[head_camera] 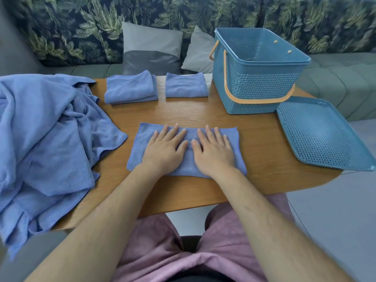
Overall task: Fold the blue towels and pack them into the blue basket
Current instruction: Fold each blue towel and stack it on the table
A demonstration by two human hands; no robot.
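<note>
at far left a heap of unfolded towels (46, 139) waits; 2 folded towels (131, 88) lie far. our left hand (164, 148) and right hand (212, 150) press flat, fingers spread, on the half-folded towel (142, 139). we judge another fold comes next. the blue basket (258, 78) stands far right, apparently unpacked.

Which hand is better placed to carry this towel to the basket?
Probably the right hand: the open blue basket stands to its right. Both hands lie flat on the towel, but the left hand would reach across.
</note>
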